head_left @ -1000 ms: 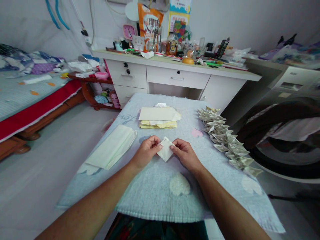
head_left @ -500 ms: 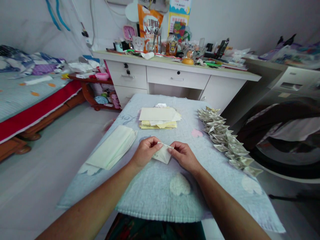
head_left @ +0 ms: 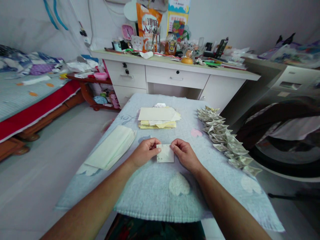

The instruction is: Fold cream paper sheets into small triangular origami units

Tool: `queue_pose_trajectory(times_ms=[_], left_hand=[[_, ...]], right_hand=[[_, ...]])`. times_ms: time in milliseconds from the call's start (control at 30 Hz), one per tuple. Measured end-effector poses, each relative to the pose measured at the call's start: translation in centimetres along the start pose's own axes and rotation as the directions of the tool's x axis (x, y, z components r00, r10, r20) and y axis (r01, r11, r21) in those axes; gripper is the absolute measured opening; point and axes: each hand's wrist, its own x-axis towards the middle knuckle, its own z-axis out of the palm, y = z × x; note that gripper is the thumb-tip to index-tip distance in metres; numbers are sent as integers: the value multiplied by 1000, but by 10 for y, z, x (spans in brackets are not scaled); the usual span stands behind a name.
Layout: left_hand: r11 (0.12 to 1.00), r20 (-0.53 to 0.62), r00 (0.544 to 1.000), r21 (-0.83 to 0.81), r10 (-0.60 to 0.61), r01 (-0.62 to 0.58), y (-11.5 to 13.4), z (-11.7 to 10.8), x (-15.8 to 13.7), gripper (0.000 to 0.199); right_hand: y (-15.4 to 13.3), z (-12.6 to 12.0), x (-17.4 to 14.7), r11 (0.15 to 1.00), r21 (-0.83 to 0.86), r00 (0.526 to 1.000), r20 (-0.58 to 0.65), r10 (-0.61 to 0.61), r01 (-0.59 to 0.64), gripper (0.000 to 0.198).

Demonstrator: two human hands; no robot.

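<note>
A small, squarish piece of folded pale paper [head_left: 165,154] with faint print is held between my two hands, over the cloth-covered table [head_left: 150,193]. My left hand [head_left: 146,151] pinches its left edge between thumb and fingers. At its upper right corner, my right hand [head_left: 183,153] grips it the same way. To the left lies a fan of pale green paper sheets [head_left: 110,148]. Beyond my hands sits a stack of cream and yellow paper [head_left: 157,115]. Rows of pointed folded paper pieces [head_left: 222,135] stand along the right side.
A white desk [head_left: 175,71] crowded with jars, a pink clock [head_left: 127,32] and an orange bag [head_left: 148,26] stands past the table. On the right is a washing machine [head_left: 291,81] with dark cloth at its door. A bed [head_left: 32,93] is at the left.
The paper between my hands showed a pointed lower edge before; now it lies as a flat square facing me. My fingers have shifted slightly apart to its sides.
</note>
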Motion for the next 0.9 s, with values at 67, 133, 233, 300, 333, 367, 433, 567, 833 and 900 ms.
queue_pose_trajectory(times_ms=[67,133,233,300,333,367,433,567,833,900], left_hand=[[1000,1,1000,-2,-12,12,0,0,0,19],[1000,5,1000,-21,-23,23,0,0,0,18],[1000,19,1000,-27,-11,11,0,1,0,16],[998,14,1000,50,28,-29,2,2,-1,15],[992,13,999,112,49,-50,3,3,-2,14],[982,12,998,176,68,-69,4,4,-2,14],[954,12,994,280,106,-105,5,6,-3,16],[933,-16,985,323,175,-160,7,7,-3,23],[989,-220,965,57,145,-136,-2,0,-2,24],[990,-225,964,10,140,-142,-3,-1,-1,23]], right_hand=[[0,1,0,999,48,1000,-1,-1,1,25],[1,2,0,994,109,1000,10,5,-6,23],[2,4,0,996,89,1000,21,12,-14,26],[1,5,0,1000,20,1000,13,2,-3,28],[0,5,-1,1000,-14,1000,9,-12,12,28],[-2,5,-1,998,-50,1000,8,-29,29,28],[-5,6,-2,992,-111,998,10,-65,66,28],[-9,8,-1,982,-160,995,31,-100,104,25],[-10,7,-2,973,-187,991,17,-134,135,19],[-10,7,-2,965,-213,988,3,-155,152,17]])
